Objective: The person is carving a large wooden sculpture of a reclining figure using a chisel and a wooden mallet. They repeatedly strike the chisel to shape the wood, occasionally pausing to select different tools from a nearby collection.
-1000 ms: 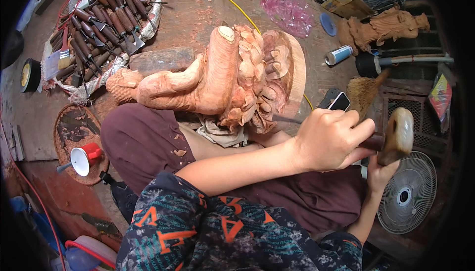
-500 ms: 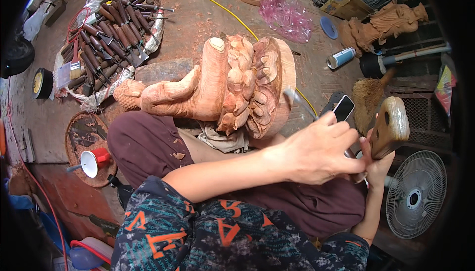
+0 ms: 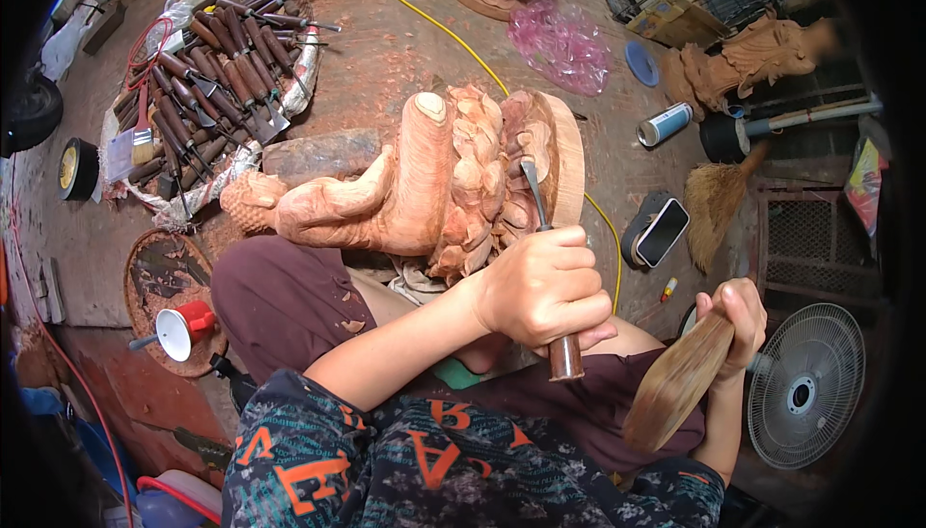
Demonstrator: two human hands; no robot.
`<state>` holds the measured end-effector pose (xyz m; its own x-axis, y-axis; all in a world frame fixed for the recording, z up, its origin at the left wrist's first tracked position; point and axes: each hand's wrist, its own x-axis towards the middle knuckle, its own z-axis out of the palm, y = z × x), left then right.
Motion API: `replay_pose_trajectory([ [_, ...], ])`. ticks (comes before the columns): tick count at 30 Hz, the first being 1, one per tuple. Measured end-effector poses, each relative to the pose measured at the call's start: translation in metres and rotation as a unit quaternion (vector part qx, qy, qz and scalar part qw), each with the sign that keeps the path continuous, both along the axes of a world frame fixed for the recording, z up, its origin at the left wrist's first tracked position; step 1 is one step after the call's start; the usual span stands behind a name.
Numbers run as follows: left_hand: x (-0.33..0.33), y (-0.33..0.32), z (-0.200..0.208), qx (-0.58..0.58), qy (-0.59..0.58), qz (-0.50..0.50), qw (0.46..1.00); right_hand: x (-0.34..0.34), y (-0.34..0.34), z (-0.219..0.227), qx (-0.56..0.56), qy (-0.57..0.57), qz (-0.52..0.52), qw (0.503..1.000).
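Left hand (image 3: 545, 292) clenches round a brown-handled steel chisel (image 3: 565, 359), its tip over the base of a reddish wooden carving (image 3: 395, 208) lying on its side just beyond and leftward; right hand (image 3: 739, 321) grips a blurred brown wooden mallet (image 3: 678, 383). Farther left, a white-rimmed round basket (image 3: 307, 67) brims with dark-handled carving tools (image 3: 253, 77) — nearer the person, a round brown tray (image 3: 131, 270) holds wood shavings (image 3: 190, 294) and a red-and-white mug (image 3: 185, 328).
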<state>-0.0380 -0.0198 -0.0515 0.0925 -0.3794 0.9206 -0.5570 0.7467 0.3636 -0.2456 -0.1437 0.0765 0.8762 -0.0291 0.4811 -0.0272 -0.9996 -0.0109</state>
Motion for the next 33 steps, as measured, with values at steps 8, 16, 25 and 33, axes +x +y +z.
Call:
replay_pose_trajectory([
  [8,0.003,0.0,-0.008,-0.031,-0.018,-0.029,0.999,0.0,0.009,0.006,-0.037,0.024,0.03,0.999],
  [16,-0.006,-0.003,-0.022,-0.055,-0.048,-0.013,0.997,-0.014,0.01,0.008,-0.207,0.077,0.043,0.974],
  [25,-0.003,-0.003,-0.019,-0.05,-0.028,-0.03,0.998,-0.015,0.008,0.006,-0.186,0.04,0.028,0.981],
  [33,0.001,-0.007,-0.005,-0.046,0.028,-0.033,0.998,-0.013,0.01,0.014,-0.158,0.026,-0.004,0.987],
])
